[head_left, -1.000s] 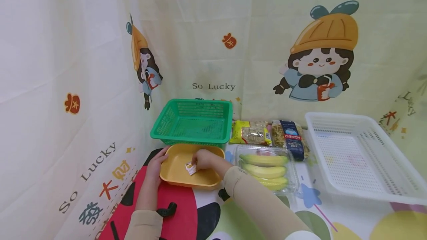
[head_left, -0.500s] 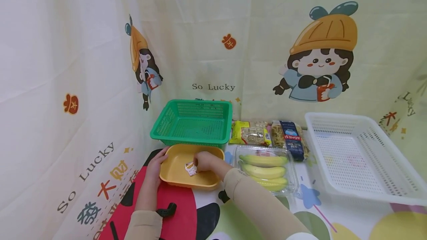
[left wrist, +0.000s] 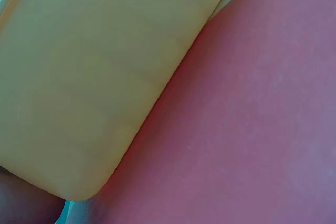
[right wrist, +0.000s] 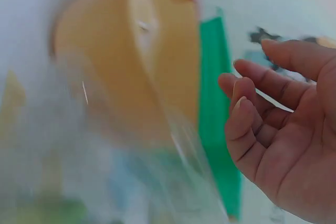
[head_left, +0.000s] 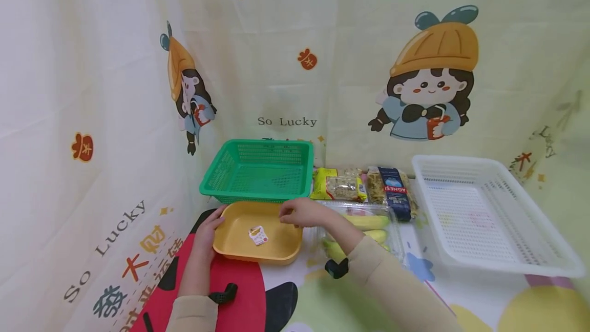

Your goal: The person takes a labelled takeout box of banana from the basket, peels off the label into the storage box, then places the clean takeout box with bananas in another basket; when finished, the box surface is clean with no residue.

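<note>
A yellow plastic tub point(head_left: 282, 244) stands in front of the green basket. My left hand point(head_left: 205, 237) grips its left rim; in the left wrist view the tub's wall point(left wrist: 100, 87) hides most of that hand. Flat on the tub's floor lies a small white card point(head_left: 258, 235) with a banana picture and print too small to read. My right hand point(head_left: 308, 212) hovers over the tub's right rim, fingers loosely curled around nothing. Under the right forearm sits a clear plastic box point(head_left: 396, 242) with bananas point(head_left: 369, 223) in it, partly covered by the arm.
Behind stands the green mesh basket point(head_left: 209, 188) against the curtain. A yellow food packet point(head_left: 340, 188) and a blue-labelled pasta bag point(head_left: 394, 193) lie to its right. Farther right is a white mesh basket point(head_left: 498, 265). A patterned cloth covers the table.
My right hand has let go of the card and moved up and right to the tub's rim. The card stays in the tub. The left hand keeps its grip; the head view has shifted slightly.
</note>
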Available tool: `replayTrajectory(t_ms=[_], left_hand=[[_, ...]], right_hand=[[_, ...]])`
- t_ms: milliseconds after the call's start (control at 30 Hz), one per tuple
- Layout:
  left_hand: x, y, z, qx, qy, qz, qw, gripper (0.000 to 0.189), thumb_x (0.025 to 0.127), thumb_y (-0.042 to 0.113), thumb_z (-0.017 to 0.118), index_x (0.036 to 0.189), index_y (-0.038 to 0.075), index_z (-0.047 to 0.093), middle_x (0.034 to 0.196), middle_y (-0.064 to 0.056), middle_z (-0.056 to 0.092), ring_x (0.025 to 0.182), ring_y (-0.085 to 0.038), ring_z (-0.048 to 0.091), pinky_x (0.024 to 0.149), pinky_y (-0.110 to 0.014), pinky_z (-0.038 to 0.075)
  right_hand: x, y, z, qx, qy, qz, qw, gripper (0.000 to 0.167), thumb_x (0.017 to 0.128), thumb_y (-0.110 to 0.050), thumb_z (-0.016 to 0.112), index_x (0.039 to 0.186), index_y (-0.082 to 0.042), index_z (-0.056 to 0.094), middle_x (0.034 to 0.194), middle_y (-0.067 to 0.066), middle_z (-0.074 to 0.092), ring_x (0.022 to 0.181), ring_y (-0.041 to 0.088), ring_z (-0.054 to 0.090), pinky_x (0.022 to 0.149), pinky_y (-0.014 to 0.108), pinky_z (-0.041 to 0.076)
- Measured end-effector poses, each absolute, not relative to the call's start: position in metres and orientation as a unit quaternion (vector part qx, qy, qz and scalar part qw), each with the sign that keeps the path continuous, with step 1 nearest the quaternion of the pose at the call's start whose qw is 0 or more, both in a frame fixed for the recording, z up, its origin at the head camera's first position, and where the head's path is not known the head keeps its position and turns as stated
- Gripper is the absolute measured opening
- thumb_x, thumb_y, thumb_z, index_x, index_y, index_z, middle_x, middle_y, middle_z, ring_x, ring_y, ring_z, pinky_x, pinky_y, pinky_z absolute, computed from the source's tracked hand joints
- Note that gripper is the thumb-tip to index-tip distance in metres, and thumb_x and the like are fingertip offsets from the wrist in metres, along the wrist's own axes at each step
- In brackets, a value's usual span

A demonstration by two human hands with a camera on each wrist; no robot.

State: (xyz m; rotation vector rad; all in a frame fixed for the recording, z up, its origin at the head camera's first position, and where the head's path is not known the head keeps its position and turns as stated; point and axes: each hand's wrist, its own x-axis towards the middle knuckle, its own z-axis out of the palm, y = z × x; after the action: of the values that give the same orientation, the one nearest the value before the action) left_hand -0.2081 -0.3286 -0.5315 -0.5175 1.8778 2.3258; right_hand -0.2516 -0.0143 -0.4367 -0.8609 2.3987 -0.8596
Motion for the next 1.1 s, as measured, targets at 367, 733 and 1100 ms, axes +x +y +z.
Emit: replayTrajectory(t_ms=[367,733,1100], left_hand=[[-0.209,-0.333,-0.532,-0.168,0.592,0.786,0.058,0.048,0.106,0.021,0.041,0.153,0.025,0.038,0.163,0.004,0.026,0.146,-0.021,0.030,0.122,-0.035,0.028],[-0.211,-0.336,-0.535,-0.168,0.592,0.786,0.053,0.048,0.106,0.019,0.042,0.154,0.023,0.037,0.163,0.002,0.026,0.145,-0.020,0.032,0.119,-0.033,0.032],[-0.211,-0.346,-0.532,-0.174,0.603,0.777,0.057,0.052,0.106,0.020,0.042,0.156,0.023,0.031,0.165,0.002,0.022,0.149,-0.021,0.027,0.114,-0.026,0.037]], right_hand=[[-0.248,0.097,-0.407,-0.289,0.884,-0.342,0.138,0.022,0.101,-0.032,0.055,0.113,-0.018,0.067,0.109,0.000,0.069,0.094,0.014,0.063,0.083,0.037,0.054],[-0.229,0.176,-0.424,-0.196,0.906,-0.367,0.080,0.027,0.100,-0.032,0.056,0.117,-0.013,0.066,0.118,0.008,0.067,0.111,0.030,0.062,0.089,0.048,0.056],[-0.212,0.210,-0.452,-0.141,0.902,-0.408,0.010,0.037,0.102,-0.025,0.055,0.133,-0.006,0.057,0.144,0.021,0.049,0.135,0.046,0.042,0.107,0.065,0.038]])
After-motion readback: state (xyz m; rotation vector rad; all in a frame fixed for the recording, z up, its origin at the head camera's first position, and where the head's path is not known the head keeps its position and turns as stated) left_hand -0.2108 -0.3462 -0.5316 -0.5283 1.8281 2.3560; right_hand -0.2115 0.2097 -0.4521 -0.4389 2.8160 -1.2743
